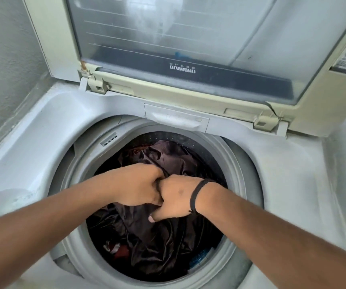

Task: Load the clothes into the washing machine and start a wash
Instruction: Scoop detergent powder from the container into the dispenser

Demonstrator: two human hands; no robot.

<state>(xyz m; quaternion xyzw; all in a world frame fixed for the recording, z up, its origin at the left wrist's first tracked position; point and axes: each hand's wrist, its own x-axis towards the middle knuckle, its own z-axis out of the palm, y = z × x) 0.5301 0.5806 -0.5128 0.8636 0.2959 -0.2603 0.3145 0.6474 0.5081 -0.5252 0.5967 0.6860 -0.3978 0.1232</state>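
Both sets of fingers are curling into the dark garment (163, 232), apparently gripping it; the left hand (138, 185) and right hand (176, 198) are touching at frame centre. The cloth is lying directly beneath them, inside the drum (233, 174).

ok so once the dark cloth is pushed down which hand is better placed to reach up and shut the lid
Probably the right hand. Both hands grip the dark cloth in the drum, the left hand deeper over the load. The raised lid leans toward the right, so the right arm has the shorter path up.
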